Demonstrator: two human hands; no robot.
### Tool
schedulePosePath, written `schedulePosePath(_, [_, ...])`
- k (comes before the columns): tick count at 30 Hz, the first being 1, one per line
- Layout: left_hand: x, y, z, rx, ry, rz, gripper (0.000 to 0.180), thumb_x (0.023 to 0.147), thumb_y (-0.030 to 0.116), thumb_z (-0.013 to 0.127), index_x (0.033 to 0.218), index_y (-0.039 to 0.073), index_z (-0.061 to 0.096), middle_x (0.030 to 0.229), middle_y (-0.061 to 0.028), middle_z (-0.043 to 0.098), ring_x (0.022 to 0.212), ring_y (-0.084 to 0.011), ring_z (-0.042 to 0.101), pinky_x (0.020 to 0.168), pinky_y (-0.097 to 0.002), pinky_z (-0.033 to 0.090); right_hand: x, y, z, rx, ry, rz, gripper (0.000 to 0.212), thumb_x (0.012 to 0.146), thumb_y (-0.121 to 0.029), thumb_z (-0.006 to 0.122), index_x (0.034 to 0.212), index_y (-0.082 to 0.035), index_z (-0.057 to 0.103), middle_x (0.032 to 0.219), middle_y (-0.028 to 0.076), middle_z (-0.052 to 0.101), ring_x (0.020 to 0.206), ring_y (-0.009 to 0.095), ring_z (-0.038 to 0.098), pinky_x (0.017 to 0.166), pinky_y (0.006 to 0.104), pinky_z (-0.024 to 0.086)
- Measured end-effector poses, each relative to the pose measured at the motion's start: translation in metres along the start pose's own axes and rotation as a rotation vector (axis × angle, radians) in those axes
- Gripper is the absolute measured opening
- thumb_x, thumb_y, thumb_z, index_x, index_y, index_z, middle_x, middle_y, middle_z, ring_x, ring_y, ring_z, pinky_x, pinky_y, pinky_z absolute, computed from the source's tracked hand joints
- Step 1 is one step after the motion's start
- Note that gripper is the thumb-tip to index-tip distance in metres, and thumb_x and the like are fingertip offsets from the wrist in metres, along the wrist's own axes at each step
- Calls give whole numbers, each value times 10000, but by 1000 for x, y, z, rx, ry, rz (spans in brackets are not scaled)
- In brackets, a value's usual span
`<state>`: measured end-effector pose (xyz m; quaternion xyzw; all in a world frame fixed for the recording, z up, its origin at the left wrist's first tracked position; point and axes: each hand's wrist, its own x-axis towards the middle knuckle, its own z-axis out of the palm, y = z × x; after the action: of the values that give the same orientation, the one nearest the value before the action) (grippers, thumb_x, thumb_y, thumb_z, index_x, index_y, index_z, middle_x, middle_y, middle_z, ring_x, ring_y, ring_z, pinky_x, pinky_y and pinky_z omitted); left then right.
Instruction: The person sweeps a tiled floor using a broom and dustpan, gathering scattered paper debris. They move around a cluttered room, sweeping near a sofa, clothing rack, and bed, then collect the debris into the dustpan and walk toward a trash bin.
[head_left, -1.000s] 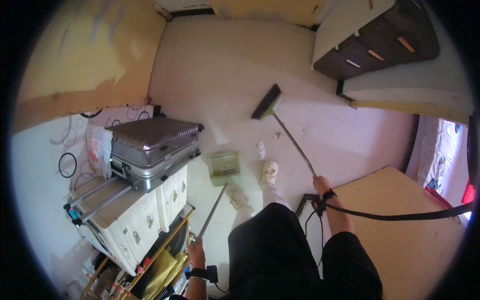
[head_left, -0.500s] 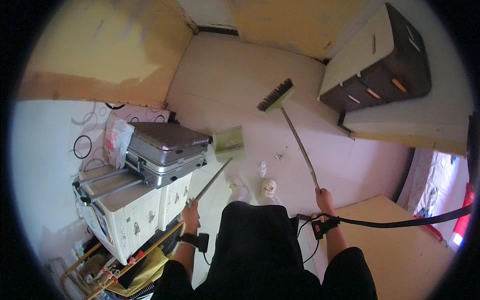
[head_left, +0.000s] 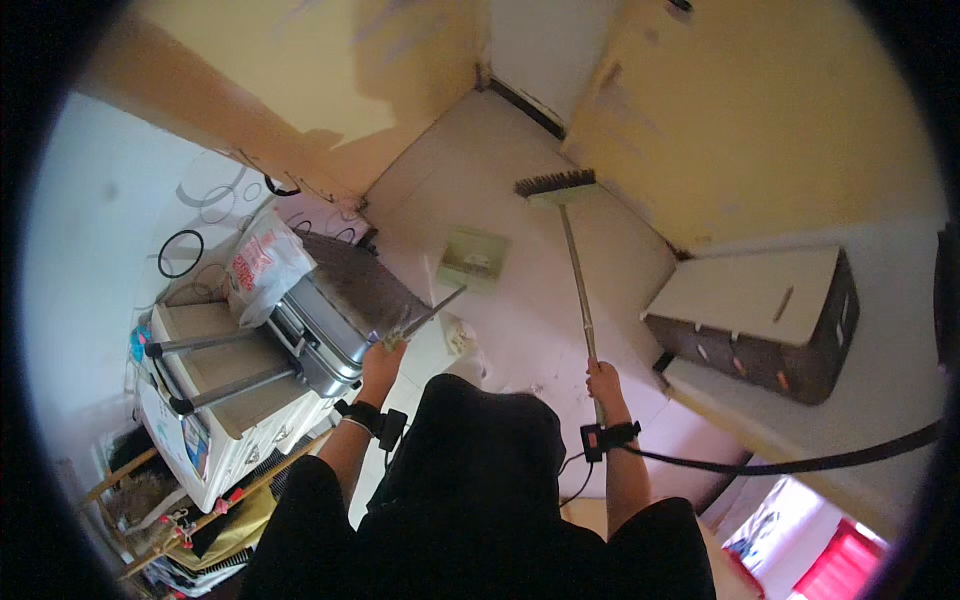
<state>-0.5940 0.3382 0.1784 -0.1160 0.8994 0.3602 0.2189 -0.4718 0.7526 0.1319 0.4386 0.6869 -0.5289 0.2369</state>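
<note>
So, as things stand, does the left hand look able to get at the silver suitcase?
Probably yes: the left hand appears beside the silver suitcase, nothing visible between, but likely must first release the dustpan handle.

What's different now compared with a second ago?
The view has swung right, showing more of the yellow wall. The broom and dustpan have moved forward. The left hand kept its grip on the dustpan's handle, the right hand on the broom; the suitcase stayed put.

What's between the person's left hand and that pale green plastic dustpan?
A straight grey metal handle runs from the left hand toward the dustpan in the head view.
</note>
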Motion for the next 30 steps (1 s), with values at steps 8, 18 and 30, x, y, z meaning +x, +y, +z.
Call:
schedulePosePath(8, [71, 45, -30, 176, 60, -138, 363, 705, 336, 568, 793, -16, 574, 767, -245, 557, 768, -401, 522, 673, -458, 409, 170, -219, 50, -475, 9, -257, 455, 814, -378, 430, 682, 48, 515, 531, 156, 526, 425, 255, 522, 435, 361, 435])
schedulePosePath(18, [153, 90, -15, 69, 201, -466, 350, 703, 321, 571, 756, -26, 568, 718, -246, 559, 725, -396, 542, 643, -449, 422, 462, -401, 147, -923, -191, -703, 342, 776, -283, 452, 727, 46, 531, 599, 180, 552, 526, 284, 559, 516, 409, 451])
schedulePosePath(30, [189, 107, -17, 97, 211, -578, 331, 706, 290, 588, 712, -40, 557, 649, -226, 548, 648, -379, 542, 572, -430, 417, 392, -278, 55, -723, -480, -22, 498, 837, -471, 284, 712, -26, 469, 514, 117, 495, 444, 249, 493, 417, 382, 394])
